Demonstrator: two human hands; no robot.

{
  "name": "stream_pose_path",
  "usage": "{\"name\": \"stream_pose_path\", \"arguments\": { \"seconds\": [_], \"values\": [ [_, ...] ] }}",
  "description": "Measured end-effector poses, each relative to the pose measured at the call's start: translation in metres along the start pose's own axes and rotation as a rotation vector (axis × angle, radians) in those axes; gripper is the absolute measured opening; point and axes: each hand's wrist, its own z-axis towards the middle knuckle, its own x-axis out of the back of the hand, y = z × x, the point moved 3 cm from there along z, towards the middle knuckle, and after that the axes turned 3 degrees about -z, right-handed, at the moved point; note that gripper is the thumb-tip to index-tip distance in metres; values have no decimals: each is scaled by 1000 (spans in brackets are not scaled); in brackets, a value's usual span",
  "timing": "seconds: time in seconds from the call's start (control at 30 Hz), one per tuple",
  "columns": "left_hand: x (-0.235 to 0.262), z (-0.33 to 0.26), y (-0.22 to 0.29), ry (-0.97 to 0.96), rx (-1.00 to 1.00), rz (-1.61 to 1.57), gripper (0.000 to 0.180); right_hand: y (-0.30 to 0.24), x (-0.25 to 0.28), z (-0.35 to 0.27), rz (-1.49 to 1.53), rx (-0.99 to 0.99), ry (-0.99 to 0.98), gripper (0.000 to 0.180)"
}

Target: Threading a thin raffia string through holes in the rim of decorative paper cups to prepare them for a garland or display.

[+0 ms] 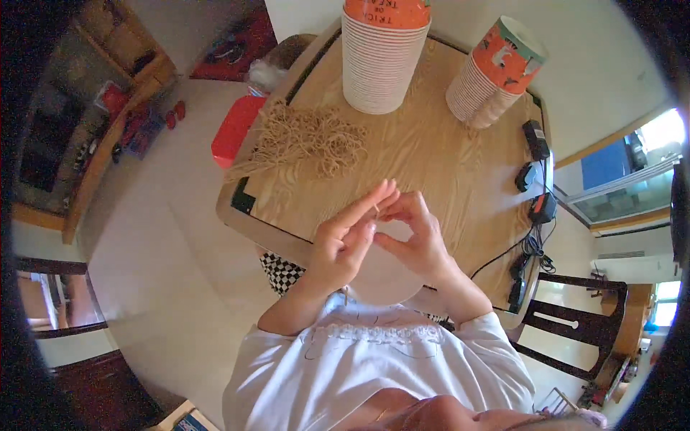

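My left hand [348, 233] and my right hand [415, 233] meet over the near edge of the wooden table [445, 158]. Their fingertips pinch a thin tan elastic band [376, 208] between them. The left fingers point up and to the right; the right thumb and forefinger curl into a ring. Just below the hands lies a pale round disc-like thing [388, 276], partly hidden by my wrists; I cannot tell whether it is a cup or a lid. A loose pile of tan bands [309, 136] lies on the table farther left.
Two tall stacks of paper cups with orange printed tops stand at the far side, one in the middle [381, 61] and one tilted at the right [492, 75]. Black chargers and cables [535, 194] run along the right edge. A red stool [236, 129] and a dark chair [568, 323] flank the table.
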Motion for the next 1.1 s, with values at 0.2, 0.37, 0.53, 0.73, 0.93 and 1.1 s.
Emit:
{"name": "stream_pose_path", "arguments": {
  "seconds": [0.2,0.37,0.53,0.73,0.93,1.1],
  "values": [
    [18,-19,2,-16,56,107,49,1,6,-5,-64,-135,-296,5],
    [67,-71,-2,308,144,483,13,16,13,-19,-231,-42,-392,8],
    [65,-127,-24,153,633,421,13,23,12,-24,-372,156,-262,12],
    [47,-134,-50,26,674,352,18,23,11,-25,-382,115,-262,12],
    [50,-138,-63,18,666,437,12,1,22,-24,-201,25,-292,12],
    [45,-134,-56,119,686,161,10,-42,120,-77,680,57,453,11]
  ]
}}
